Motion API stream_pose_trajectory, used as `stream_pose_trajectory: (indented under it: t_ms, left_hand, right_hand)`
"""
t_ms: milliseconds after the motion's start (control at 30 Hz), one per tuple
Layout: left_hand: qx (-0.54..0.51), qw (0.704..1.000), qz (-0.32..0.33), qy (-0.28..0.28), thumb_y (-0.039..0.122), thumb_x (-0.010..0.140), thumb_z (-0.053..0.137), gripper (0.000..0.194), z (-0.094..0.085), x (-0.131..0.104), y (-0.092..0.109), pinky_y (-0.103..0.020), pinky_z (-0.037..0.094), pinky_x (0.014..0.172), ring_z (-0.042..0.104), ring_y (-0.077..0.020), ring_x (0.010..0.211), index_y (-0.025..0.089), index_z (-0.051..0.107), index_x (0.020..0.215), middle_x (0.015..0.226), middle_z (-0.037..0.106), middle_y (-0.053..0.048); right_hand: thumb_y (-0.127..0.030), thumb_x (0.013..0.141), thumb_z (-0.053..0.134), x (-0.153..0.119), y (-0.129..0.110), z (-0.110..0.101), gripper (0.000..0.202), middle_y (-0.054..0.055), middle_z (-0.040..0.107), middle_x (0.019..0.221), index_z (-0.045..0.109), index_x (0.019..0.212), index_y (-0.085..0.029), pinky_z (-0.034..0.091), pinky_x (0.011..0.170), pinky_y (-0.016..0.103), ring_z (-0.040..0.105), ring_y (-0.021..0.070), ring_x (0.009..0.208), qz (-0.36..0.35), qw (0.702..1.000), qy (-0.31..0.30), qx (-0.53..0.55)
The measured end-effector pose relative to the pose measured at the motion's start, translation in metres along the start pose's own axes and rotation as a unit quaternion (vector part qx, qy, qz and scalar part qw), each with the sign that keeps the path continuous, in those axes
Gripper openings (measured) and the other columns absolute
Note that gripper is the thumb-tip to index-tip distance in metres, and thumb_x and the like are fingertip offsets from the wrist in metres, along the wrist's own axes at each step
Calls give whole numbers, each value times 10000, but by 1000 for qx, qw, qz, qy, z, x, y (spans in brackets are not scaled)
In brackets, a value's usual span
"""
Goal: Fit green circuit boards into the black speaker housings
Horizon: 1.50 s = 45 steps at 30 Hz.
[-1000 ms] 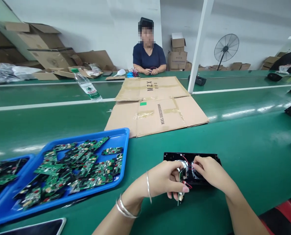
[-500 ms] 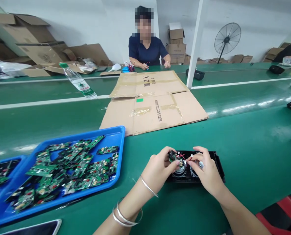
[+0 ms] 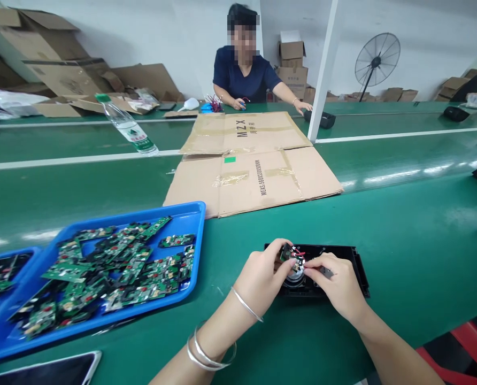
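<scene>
Since half a second ago, the right hand has dropped lower over the black speaker case, and the co-worker across the belt now stretches an arm out sideways. The left hand pinches a small green circuit board between thumb and fingertips, fingers curled close. The right hand's fingers close on the red wires just beside it. The case lies flat on the green table, right of the blue tray of boards.

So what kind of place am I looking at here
Most likely an electronics assembly line: a long green bench, a blue tray heaped with circuit boards, and both hands, left hand and right hand, fitting a small board into a black housing.
</scene>
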<state>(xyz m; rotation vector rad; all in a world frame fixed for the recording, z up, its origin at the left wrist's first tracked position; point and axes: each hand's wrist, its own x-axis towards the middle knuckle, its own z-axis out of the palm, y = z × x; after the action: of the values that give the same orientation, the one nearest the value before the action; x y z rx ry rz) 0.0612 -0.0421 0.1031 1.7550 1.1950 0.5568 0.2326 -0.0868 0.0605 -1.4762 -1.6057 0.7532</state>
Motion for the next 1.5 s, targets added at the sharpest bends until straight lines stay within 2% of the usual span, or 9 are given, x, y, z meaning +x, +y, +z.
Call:
stream_pose_trajectory:
  t_ms: [233, 600, 700, 767, 833, 933, 1233, 1367, 1500]
  left_hand:
    - [83, 997, 4, 8, 286, 860, 453, 426, 4, -1, 2, -261, 474, 543, 647, -196, 608, 149, 428, 1263, 620, 649, -4]
    - [162, 985, 57, 1, 223, 871, 430, 362, 7, -2, 1, -245, 455, 539, 644, -187, 616, 187, 453, 1231, 655, 662, -1]
    - [215, 972, 100, -6, 181, 870, 419, 347, 5, -3, 4, -260, 460, 567, 657, -199, 663, 209, 453, 1214, 805, 695, -24]
    - [217, 968, 128, -14, 170, 877, 404, 324, 2, -4, 6, -262, 461, 575, 662, -200, 677, 222, 459, 1191, 848, 697, -20]
    - [203, 967, 153, -27, 165, 882, 395, 303, 0, -5, 7, -257, 465, 591, 666, -194, 705, 240, 464, 1167, 881, 696, -8]
    - [185, 967, 173, -40, 168, 891, 377, 287, -1, -6, 6, -259, 481, 649, 666, -188, 790, 254, 461, 1152, 964, 686, -7]
    - [166, 975, 147, -12, 180, 893, 359, 241, 7, -5, 4, -292, 495, 702, 651, -202, 852, 236, 467, 1100, 993, 670, -28]
    - [135, 986, 94, 9, 197, 873, 397, 238, 0, -9, 8, -271, 482, 611, 658, -192, 730, 227, 466, 1098, 870, 678, -18]
    - [62, 998, 32, 0, 246, 843, 443, 206, -7, -8, 10, -257, 472, 531, 646, -187, 601, 211, 478, 1043, 628, 615, 20]
  right_hand:
    - [-264, 823, 551, 3, -4, -4, 111, 15, 586, 761, 610, 771, -186, 455, 619, 254, 541, 133, 674, 34, 997, -64, 38]
    - [-163, 861, 493, -1, -7, 2, 144, 6, 589, 682, 567, 741, -192, 396, 703, 326, 515, 151, 682, -161, 981, -21, -107]
    - [-198, 845, 519, -2, -5, 4, 136, 3, 576, 664, 543, 712, -191, 406, 665, 305, 519, 150, 658, -99, 991, -14, -85]
    - [-243, 827, 552, -1, -6, 3, 51, -13, 572, 647, 541, 809, -197, 411, 591, 273, 524, 142, 614, -5, 999, -32, -42]
    - [-282, 826, 559, -1, -7, 1, 145, -27, 573, 642, 536, 949, -209, 402, 544, 255, 524, 139, 591, 50, 996, -71, -22]
    - [-312, 849, 524, 0, -9, 0, 130, -7, 573, 661, 577, 931, -225, 408, 558, 265, 525, 161, 652, 28, 992, -101, -71]
    - [-297, 875, 478, -2, -10, 4, 159, 30, 580, 699, 603, 898, -201, 431, 600, 296, 522, 176, 665, -13, 990, -63, -126]
    - [-351, 864, 506, 0, -5, 1, 195, 39, 599, 848, 592, 946, -196, 445, 572, 252, 524, 129, 613, -12, 997, -43, -56]
    - [-344, 878, 456, 0, 3, 4, 269, 53, 611, 888, 539, 1076, -183, 440, 536, 259, 505, 118, 540, 20, 993, 6, -113]
